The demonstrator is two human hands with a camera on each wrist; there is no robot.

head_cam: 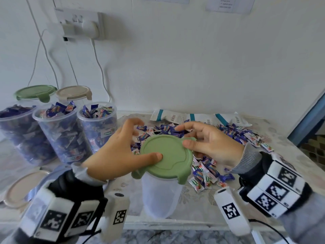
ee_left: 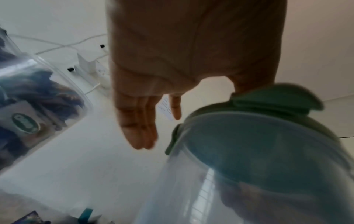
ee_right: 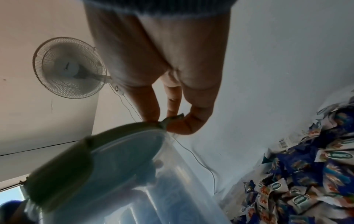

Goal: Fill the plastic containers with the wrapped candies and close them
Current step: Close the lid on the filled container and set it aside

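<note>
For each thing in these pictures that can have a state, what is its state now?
Green lid: on the front container, right hand pinching a tab.
Front container: upright, looks empty.
Three containers at left: full of candies, no lids on.
Two back containers: lids on.
Wrapped candies: loose on the table.
Left hand: thumb on the lid, fingers spread.
Right hand: pinches the lid's tab.

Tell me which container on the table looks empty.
The container with the green lid under both hands, nearest the front edge: its clear body shows no candies. The three open containers at the left are packed with wrappers.
</note>
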